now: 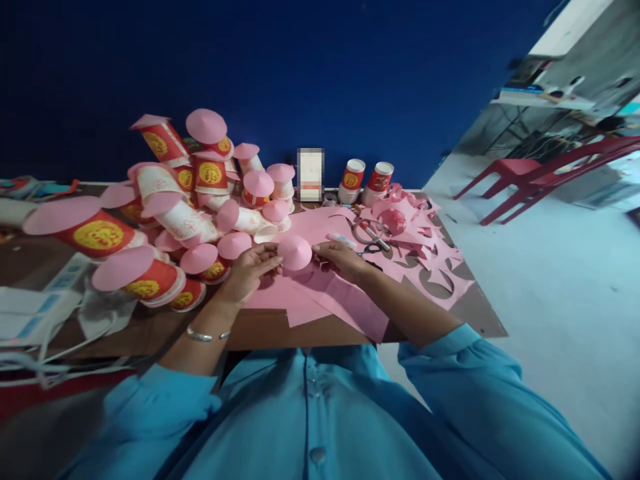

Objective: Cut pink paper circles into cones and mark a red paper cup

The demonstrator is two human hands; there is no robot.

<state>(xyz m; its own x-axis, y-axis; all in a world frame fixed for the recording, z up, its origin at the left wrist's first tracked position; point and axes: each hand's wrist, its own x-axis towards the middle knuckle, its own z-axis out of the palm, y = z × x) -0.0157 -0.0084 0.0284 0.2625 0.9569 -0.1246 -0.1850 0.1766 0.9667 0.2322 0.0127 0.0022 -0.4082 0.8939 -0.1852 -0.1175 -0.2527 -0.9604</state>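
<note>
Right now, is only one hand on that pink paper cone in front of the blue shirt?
No, the left hand and the right hand both hold the pink cone, at opposite sides of its rim.

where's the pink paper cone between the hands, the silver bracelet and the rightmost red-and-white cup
Pink paper cone (295,255): head view, on its sloping side.
Silver bracelet (200,337): head view, on its band.
Rightmost red-and-white cup (379,180): head view, on its red printed side.

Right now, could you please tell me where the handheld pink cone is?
In the head view, the cone is near centre, between left hand and right hand, over pink paper.
</note>
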